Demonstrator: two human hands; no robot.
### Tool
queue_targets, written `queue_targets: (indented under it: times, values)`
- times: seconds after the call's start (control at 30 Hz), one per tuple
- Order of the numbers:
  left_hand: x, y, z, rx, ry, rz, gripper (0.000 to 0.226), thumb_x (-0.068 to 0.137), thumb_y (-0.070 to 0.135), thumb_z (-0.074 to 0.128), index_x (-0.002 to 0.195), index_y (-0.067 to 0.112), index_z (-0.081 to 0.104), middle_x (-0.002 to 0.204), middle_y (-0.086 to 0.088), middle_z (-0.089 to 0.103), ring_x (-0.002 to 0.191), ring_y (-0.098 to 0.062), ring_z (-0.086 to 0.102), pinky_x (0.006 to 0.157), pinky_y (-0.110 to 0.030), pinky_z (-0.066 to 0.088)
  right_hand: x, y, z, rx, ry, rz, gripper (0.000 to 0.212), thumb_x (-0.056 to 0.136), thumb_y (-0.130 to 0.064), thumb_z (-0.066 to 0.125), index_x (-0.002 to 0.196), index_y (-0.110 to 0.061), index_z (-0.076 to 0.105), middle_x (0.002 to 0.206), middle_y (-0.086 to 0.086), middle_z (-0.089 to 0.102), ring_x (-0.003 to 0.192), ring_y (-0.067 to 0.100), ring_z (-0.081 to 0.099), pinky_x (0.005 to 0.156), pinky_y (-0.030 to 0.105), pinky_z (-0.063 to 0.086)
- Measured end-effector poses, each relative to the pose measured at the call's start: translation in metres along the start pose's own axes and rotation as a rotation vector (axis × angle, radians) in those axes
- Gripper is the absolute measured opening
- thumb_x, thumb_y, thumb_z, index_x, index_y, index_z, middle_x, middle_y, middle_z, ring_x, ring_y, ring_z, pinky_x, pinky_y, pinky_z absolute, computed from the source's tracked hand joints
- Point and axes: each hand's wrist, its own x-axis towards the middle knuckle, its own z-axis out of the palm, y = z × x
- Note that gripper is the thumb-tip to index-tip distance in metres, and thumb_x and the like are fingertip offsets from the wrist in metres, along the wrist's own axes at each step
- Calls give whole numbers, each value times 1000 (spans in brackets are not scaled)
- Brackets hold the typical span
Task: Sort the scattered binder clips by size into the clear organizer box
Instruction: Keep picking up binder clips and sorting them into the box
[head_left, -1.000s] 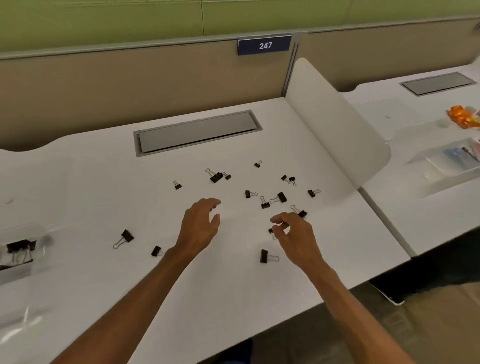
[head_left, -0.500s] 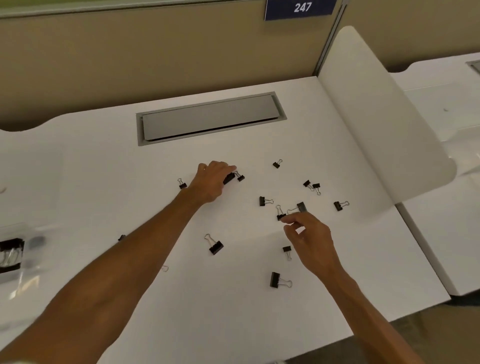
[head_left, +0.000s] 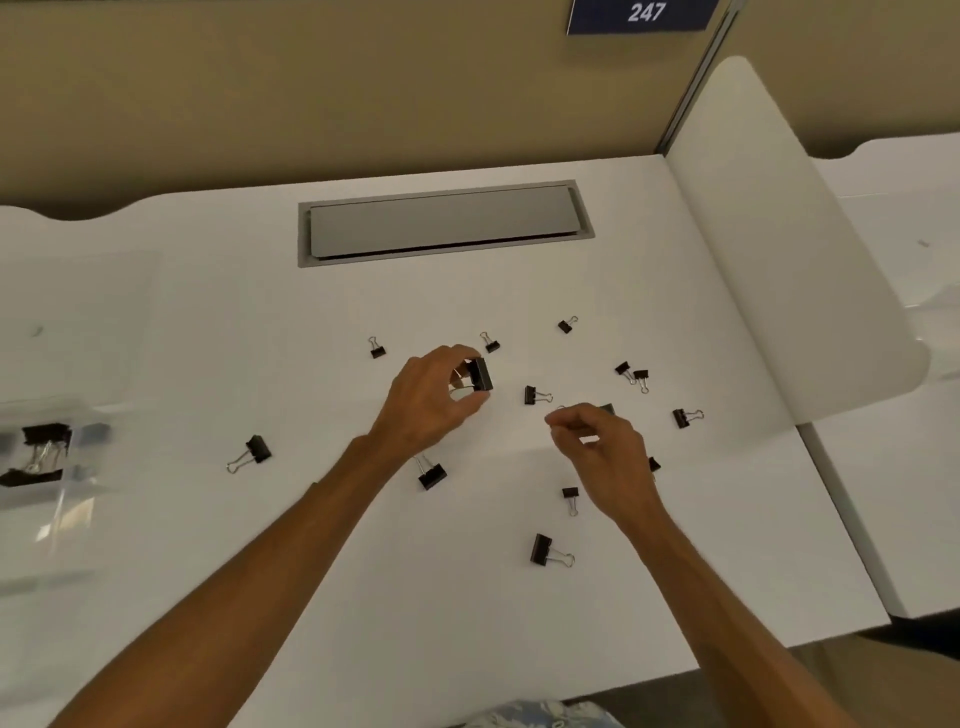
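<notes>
- A large binder clip (head_left: 479, 374) was pinched between the thumb and fingers of the left hand (head_left: 431, 402).
- The right hand (head_left: 605, 452) was curled beside a second clip (head_left: 607, 410); any grip could not be told.
- Scattered clips (head_left: 540, 550) lay around both on the counter (head_left: 208, 571).
- The clear organizer box (head_left: 52, 499) sat far left, holding clips.
</notes>
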Motion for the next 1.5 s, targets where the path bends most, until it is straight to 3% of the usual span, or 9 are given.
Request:
queue_targets:
  times: [0.1, 0.2, 0.3, 0.5, 0.63, 0.73, 0.9, 1.17, 1.5]
  values:
    - [-44, 28, 3, -72, 50, -42, 44, 81, 42, 75, 119, 26, 59, 104, 7, 63, 82, -10, 60, 79, -25, 50, -5, -10, 6, 90, -90, 30, 11, 90, -21, 68, 100, -23, 73, 95, -12, 73, 91, 5, 66, 78, 20, 54]
    - [-80, 48, 10, -98, 104, -63, 40, 81, 38, 77, 115, 23, 61, 97, 5, 62, 75, -11, 58, 72, -25, 53, -17, -20, 10, 288, -236, 106, 20, 89, -28, 71, 107, -20, 70, 96, 1, 75, 93, 18, 70, 79, 35, 57]
    - [-111, 65, 18, -128, 165, -69, 37, 82, 39, 76, 113, 22, 63, 95, 5, 62, 74, -11, 59, 70, -24, 53, -32, -24, 13, 372, -337, 122, 24, 87, -24, 74, 109, -15, 69, 97, 7, 76, 93, 21, 72, 78, 37, 57]
    - [-161, 87, 21, -169, 225, -158, 40, 82, 37, 77, 118, 26, 62, 98, 8, 62, 79, -9, 59, 76, -29, 54, -62, -25, 17, 366, -440, 79, 15, 87, -7, 70, 101, -11, 73, 91, 8, 76, 83, 21, 71, 76, 37, 57]
    - [-197, 90, 13, -113, 262, -279, 48, 84, 60, 64, 124, 36, 56, 107, 18, 61, 91, -4, 60, 87, -26, 49, -76, -27, 19, 439, -469, 90, 16, 92, -5, 63, 104, -8, 72, 92, 9, 73, 84, 24, 68, 81, 43, 59]
    - [-230, 90, 5, -62, 351, -374, 41, 91, 62, 49, 121, 35, 58, 107, 19, 63, 93, -2, 61, 95, -28, 44, -86, -29, 26, 476, -487, 93, 16, 93, 0, 61, 106, -3, 70, 93, 15, 68, 84, 33, 70, 79, 48, 61]
    - [-276, 72, -19, 52, 443, -454, 32, 98, 47, 49, 124, 31, 59, 111, 13, 64, 96, -4, 57, 96, -27, 42, -99, -40, 45, 421, -523, 45, 22, 92, 8, 58, 106, -3, 70, 95, 18, 66, 75, 32, 69, 69, 38, 60]
    - [-317, 34, -68, 90, 549, -474, 26, 98, 32, 54, 123, 26, 61, 108, 13, 64, 86, 4, 51, 94, -34, 48, -121, -69, 105, 392, -568, -30, 26, 85, 5, 68, 107, -9, 69, 93, 17, 70, 67, 27, 66, 63, 35, 54]
    - [-353, -78, -173, 99, 550, -457, 24, 97, 26, 58, 120, 24, 63, 102, 18, 58, 86, 20, 45, 86, -20, 39, -143, -138, 251, 451, -559, -12, 23, 85, 2, 71, 107, -3, 67, 85, 16, 69, 64, 28, 65, 59, 30, 53]
